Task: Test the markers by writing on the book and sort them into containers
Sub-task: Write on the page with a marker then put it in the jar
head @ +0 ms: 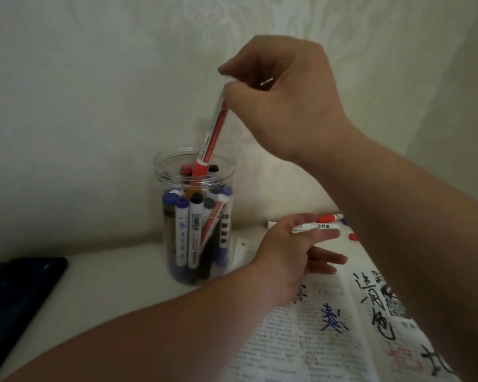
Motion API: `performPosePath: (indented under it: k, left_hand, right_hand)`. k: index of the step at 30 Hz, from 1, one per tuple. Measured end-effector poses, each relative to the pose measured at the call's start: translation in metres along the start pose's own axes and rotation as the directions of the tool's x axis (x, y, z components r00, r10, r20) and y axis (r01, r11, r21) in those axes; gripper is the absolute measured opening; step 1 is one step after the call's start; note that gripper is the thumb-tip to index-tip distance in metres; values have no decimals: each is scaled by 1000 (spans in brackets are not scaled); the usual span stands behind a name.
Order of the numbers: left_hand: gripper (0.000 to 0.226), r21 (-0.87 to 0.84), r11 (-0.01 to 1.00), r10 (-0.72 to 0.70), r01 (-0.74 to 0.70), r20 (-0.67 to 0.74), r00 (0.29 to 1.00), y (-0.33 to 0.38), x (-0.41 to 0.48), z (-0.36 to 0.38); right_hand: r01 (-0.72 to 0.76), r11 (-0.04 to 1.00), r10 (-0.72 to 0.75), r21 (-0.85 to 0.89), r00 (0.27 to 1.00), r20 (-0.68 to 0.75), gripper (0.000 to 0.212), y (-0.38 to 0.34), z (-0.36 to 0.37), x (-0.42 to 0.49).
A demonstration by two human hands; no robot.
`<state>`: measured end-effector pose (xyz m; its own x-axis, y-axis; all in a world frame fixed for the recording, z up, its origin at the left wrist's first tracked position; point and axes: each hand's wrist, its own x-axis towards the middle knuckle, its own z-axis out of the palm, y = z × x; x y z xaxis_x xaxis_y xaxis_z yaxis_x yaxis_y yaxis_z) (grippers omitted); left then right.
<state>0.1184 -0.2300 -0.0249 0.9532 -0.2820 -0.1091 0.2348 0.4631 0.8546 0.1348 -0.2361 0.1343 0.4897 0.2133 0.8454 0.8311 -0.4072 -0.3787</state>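
Pinching the top end of a red marker in curled fingers, the right hand holds it tilted, cap down inside the mouth of the clear jar, which is crowded with other markers on the desk. Left hand pinches a white marker just above the open book, scribbled in blue and black.

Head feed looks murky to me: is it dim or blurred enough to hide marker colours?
Head view: dim, flat light, little glare; right hand and its red marker slightly smeared; left hand and white marker sharper; cap colours in the clear jar distinguishable; wide-angle stretches the forearms.
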Motion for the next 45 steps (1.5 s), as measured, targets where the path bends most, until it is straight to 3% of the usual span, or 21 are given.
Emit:
performPosePath:
  k: [2,5,7,14,18,23,26,29,32,33,35,38,40,43,45]
  left_hand:
    - [23,11,1000,3,-3,10,1000,0,0,-1]
    - [23,77,997,-2,1,18,1000,-3,2,-2]
    - [25,98,995,-6,5,10,1000,-3,3,-4]
    - [28,105,994,-4,5,-5,1000,0,-3,-1]
    - [27,122,992,12,-12,7,1000,-1,-5,-1]
    - [27,140,990,33,-33,-1,999,3,-10,0]
    - [27,153,987,39,-40,12,999,4,-12,0]
    - [25,158,987,30,-31,4,1000,7,-15,1]
    - [26,169,985,28,-29,9,1000,9,-17,1]
    - [27,176,984,29,-29,7,1000,10,-17,1]
    - [27,185,982,22,-24,10,1000,12,-19,1]
    - [26,181,983,17,-21,24,1000,13,-21,0]
    - [26,171,985,22,-26,28,999,11,-20,-1]
    - [21,120,993,5,-7,13,1000,6,-14,-1]
    - [18,134,991,13,-14,10,1000,2,-9,-1]
  right_hand:
    - [13,999,-11,-42,999,45,17,-1,2,2]
    - [11,993,22,-117,961,276,20,-3,12,-3]
    - [-24,995,55,-96,939,339,21,-5,17,-4]
    - [-45,968,144,-247,906,399,25,-15,25,7]
    - [-51,974,150,-221,877,456,15,-27,31,14]
    - [-25,897,204,-440,909,364,8,-22,33,19]
    - [36,922,172,-385,853,493,6,-26,30,13]
    - [36,865,272,-501,806,526,12,-19,32,6]
    - [-62,916,320,-395,706,631,34,-15,29,-3]
    - [-111,929,324,-353,703,633,43,-15,29,-7]
    - [-139,950,281,-280,773,569,52,-10,27,-14]
    - [-77,982,135,-174,926,353,48,4,19,-22]
    - [-53,987,85,-154,974,211,41,12,1,-27]
    - [-149,957,188,-248,971,144,19,32,-38,-40]
    - [-239,854,371,-462,902,220,13,51,-69,-53]
